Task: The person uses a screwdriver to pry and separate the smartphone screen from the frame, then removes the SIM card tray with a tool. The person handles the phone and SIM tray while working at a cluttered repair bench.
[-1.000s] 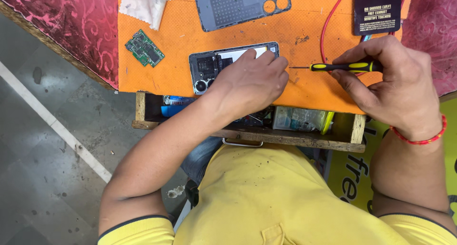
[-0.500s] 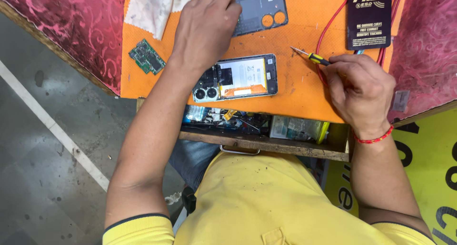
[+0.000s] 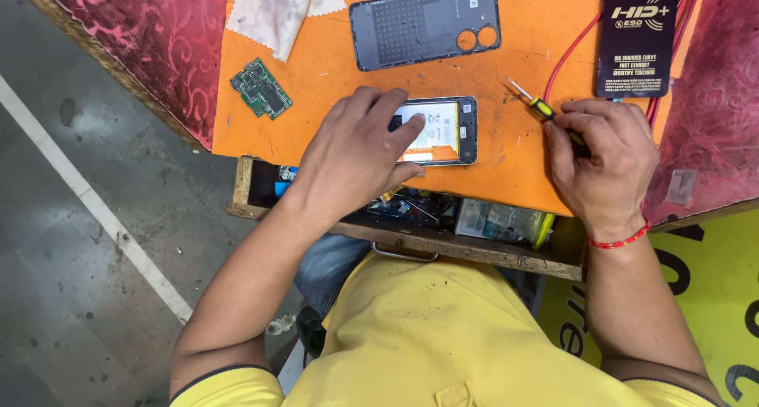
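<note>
The opened phone [image 3: 443, 130] lies near the table's [image 3: 506, 170] near edge, long axis running along that edge. The left hand [image 3: 356, 158] rests flat over its left end, fingers spread, clamping nothing. The right hand [image 3: 605, 162], well apart toward the right edge, is closed on a yellow-handled screwdriver [image 3: 534, 102], tip pointing toward the far edge. A grey back cover [image 3: 423, 23] lies farther away; a dark printed package [image 3: 636, 35] stands at the far right corner; a green circuit board [image 3: 261, 88] sits near the left edge.

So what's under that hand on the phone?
The left hand covers the opened phone's left part, so that part stays hidden. Its pale battery shows beside the fingers, on the orange mat.
</note>
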